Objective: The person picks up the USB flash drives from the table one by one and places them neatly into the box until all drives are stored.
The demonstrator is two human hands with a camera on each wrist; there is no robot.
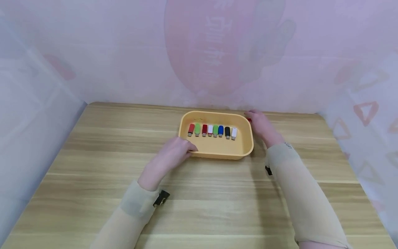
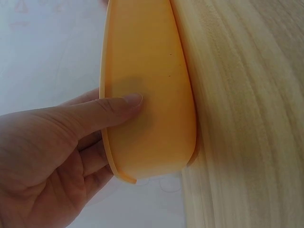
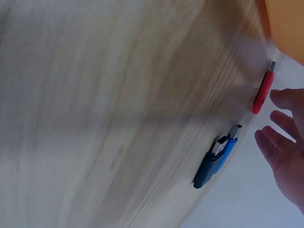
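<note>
My right hand (image 3: pixel 285 156) was nearer the red stick (image 3: pixel 262 92), fingers loose and holding nothing. The stick lay on the counter (image 3: pixel 118 109) just beside my fingertips, its metal end toward the yellow tray (image 1: pixel 217 148). My left hand (image 2: pixel 57 152) held the tray's side.

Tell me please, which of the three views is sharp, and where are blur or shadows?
Head view: evenly lit and sharp, with a soft shadow right of the yellow tray. Left wrist view: the left hand is in focus, its thumb casting a faint shadow on the tray wall. Right wrist view: the table looks smeared, the red USB stick clearer.
</note>
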